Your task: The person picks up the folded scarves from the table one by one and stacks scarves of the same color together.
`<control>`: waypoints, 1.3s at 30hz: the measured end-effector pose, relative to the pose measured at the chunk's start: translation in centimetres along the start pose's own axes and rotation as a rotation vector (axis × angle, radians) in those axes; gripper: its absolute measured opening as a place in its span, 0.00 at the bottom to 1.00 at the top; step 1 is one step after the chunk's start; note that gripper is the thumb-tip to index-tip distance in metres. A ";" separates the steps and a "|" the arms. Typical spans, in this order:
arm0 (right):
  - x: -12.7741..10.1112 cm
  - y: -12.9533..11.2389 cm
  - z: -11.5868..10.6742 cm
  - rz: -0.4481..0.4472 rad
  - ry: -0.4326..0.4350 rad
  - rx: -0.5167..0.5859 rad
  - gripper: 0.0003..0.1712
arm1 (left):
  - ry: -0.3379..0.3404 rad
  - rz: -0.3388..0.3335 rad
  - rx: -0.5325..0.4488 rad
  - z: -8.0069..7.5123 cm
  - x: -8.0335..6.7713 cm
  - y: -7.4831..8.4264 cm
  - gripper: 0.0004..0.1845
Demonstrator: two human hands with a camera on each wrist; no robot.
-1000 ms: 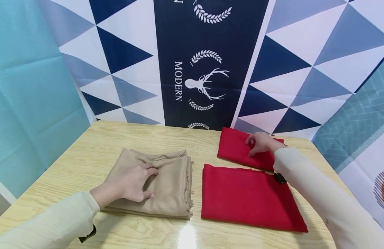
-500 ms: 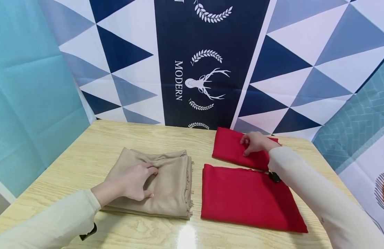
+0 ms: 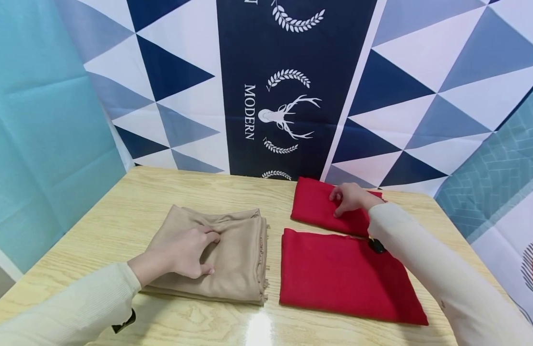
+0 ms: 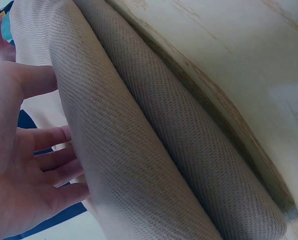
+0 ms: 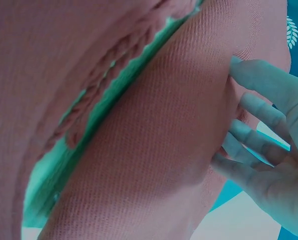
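bright even light; table glare; blurred, colour-shifted right wrist view

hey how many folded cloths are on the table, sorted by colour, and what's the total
Red: 2, the far red cloth under the right hand and the near red cloth
Beige: 1, the beige cloth under the left hand
Total: 3, all on the wooden table
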State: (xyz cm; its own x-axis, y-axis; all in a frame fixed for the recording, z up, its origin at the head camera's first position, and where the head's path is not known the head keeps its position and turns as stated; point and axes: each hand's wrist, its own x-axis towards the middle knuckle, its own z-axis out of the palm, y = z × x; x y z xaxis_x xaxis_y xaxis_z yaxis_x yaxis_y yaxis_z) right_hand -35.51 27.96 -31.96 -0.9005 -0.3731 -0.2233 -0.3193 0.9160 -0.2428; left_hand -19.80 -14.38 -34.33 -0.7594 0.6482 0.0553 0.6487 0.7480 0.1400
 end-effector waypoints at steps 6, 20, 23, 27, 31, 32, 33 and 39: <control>0.3 -0.3 0.0 -0.003 0.001 0.000 0.24 | 0.017 0.010 0.013 0.1 0.1 0.0 0.29; 0.9 -1.3 0.2 -0.017 0.006 0.005 0.23 | 0.012 0.001 0.024 0.2 0.1 0.0 0.29; 1.2 -1.5 0.3 -0.029 0.013 -0.002 0.23 | 0.006 -0.007 0.020 0.1 0.2 0.0 0.29; 1.5 -1.7 0.4 -0.040 0.012 0.003 0.23 | -0.003 -0.020 0.017 0.1 0.2 0.1 0.29; 1.5 -2.1 0.3 -0.044 0.011 0.009 0.23 | -0.004 -0.027 0.022 0.0 0.2 0.1 0.29; 1.5 -2.2 0.3 -0.048 0.012 0.004 0.23 | -0.004 -0.028 0.023 -0.1 0.2 0.1 0.29; 1.5 -2.2 0.2 -0.052 0.012 0.004 0.23 | -0.002 -0.028 0.024 -0.1 0.2 0.1 0.29; 1.5 -2.6 0.2 -0.044 -0.001 0.009 0.23 | -0.001 -0.025 0.030 0.1 0.1 0.1 0.29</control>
State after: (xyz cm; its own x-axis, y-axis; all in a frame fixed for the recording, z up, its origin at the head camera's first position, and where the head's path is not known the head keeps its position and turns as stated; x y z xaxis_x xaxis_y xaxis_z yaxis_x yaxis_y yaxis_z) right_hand -35.96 25.00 -31.87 -0.8854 -0.4129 -0.2135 -0.3557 0.8975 -0.2606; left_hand -19.83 -14.21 -34.37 -0.7757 0.6291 0.0508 0.6303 0.7682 0.1121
